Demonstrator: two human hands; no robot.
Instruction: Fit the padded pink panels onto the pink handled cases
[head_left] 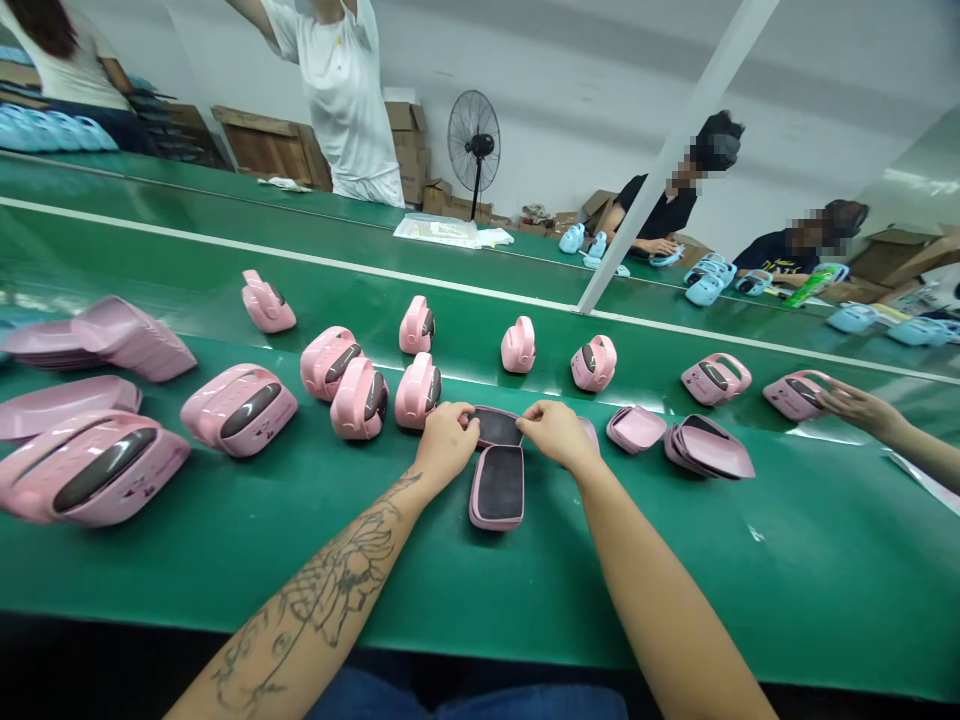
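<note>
Pink closed cases [358,398] sit finished to the left of your fingers, while your left hand [448,442] and right hand [557,434] pinch a dark-lined pink half [495,427] from both sides, and loose halves [709,447] are left to the right.

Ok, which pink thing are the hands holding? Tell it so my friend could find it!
Find the long green belt with pink cases. Near the middle, the left hand and right hand pinch a flat pink piece. Its dark lining faces up, and the hands touch it, not the similar dark-lined piece just below it.
</note>
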